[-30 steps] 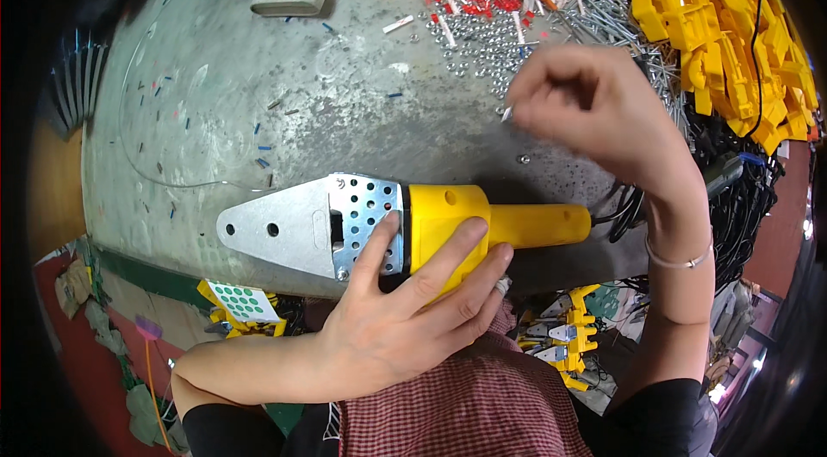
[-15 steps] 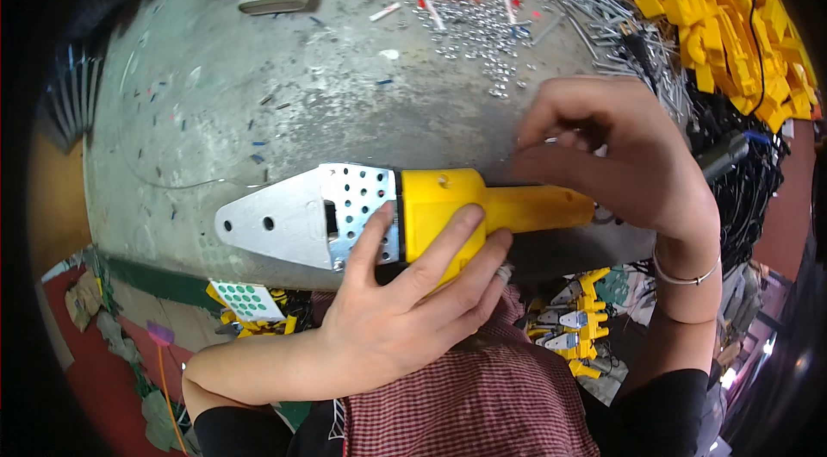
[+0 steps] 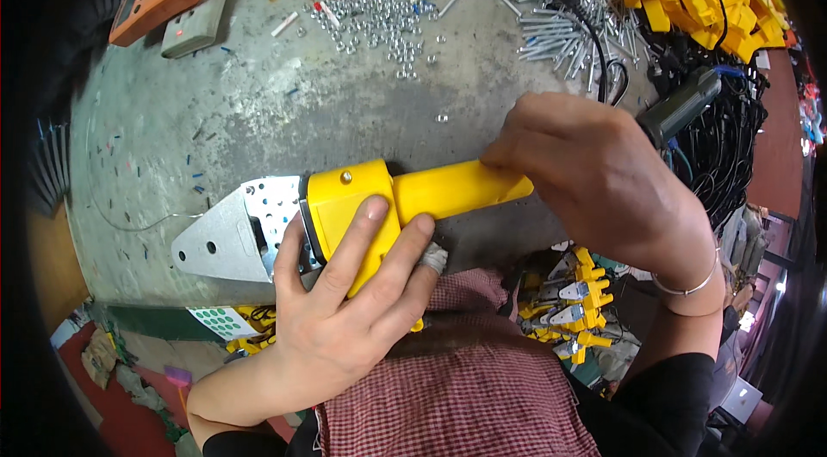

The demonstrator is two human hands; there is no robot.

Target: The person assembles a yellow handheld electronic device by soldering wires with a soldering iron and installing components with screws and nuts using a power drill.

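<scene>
head // yellow tool (image 3: 332, 204) parked at near edge of the surface (image 3: 345, 121), steadied under spread left hand (image 3: 340, 289) // right hand (image 3: 594, 168) just got brought onto its handle (image 3: 448, 190), curled, any grip can't be told // that end's probably being worked

the sleeves (image 3: 668, 397) are black — the apron (image 3: 448, 397) red-checked.

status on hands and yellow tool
Left hand spread over yellow tool; right hand at its handle; pointed metal plate aimed left; loose nuts on bench beyond.
</scene>
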